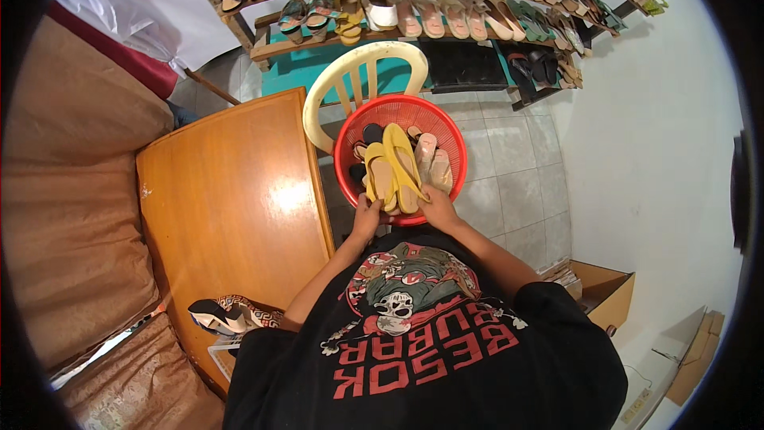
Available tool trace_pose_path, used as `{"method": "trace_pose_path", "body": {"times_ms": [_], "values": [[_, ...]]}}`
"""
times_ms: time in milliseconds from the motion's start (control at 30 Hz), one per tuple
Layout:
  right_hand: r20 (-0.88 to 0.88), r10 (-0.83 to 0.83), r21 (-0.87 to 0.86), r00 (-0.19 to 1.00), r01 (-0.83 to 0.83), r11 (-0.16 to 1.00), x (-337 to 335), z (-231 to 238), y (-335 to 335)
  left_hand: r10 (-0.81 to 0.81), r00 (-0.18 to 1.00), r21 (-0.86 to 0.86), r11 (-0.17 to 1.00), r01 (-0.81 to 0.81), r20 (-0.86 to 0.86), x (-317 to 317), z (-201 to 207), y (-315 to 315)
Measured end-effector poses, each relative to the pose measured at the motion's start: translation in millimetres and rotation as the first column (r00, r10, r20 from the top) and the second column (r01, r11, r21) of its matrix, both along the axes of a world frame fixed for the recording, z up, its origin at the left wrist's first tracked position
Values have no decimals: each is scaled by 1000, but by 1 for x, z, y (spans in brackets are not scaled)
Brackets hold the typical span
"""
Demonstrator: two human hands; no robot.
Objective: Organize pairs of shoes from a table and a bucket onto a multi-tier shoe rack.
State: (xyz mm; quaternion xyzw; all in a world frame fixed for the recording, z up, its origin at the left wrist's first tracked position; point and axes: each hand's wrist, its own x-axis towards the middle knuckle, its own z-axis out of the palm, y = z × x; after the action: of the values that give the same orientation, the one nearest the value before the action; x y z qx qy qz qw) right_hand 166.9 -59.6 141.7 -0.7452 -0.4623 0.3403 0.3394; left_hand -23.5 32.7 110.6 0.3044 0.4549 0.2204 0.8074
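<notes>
A pair of yellow sandals [403,161] is held side by side over a round red plastic basket [455,131]. My left hand [368,216] grips the left sandal near its heel end. On the other side, my right hand [437,207] is closed on the right sandal's near end. Beneath and around the pair, more footwear lies in the basket: light pink sandals [427,147] on the right and dark shoes [372,134] on the left, partly hidden by the yellow ones.
The basket rests on a cream plastic chair [387,49]. Beyond it stands a wooden rack [286,46] with rows of shoes. A wooden table [239,183] is at left, with a patterned cloth item [239,312] on it. An open cardboard box [602,291] sits at right.
</notes>
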Motion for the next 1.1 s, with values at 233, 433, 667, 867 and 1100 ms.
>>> {"method": "trace_pose_path", "body": {"times_ms": [233,433,667,867,1100], "values": [[191,-68,50,979,60,997,83,-34,43,-53,997,-45,998,51,-56,85,-2,39],[273,-35,65,961,17,998,111,-45,71,-37,979,-44,999,29,-203,140,-39,69],[111,67,-353,992,-23,935,144,-134,75,-277,930,-451,881,144,-242,188,-154,79],[-129,92,-335,987,-131,933,137,-115,82,-229,842,-185,970,157,-488,201,-100,72],[-52,237,-252,970,-242,937,146,-143,69,-285,850,-191,956,222,-442,185,-78,78]]}}
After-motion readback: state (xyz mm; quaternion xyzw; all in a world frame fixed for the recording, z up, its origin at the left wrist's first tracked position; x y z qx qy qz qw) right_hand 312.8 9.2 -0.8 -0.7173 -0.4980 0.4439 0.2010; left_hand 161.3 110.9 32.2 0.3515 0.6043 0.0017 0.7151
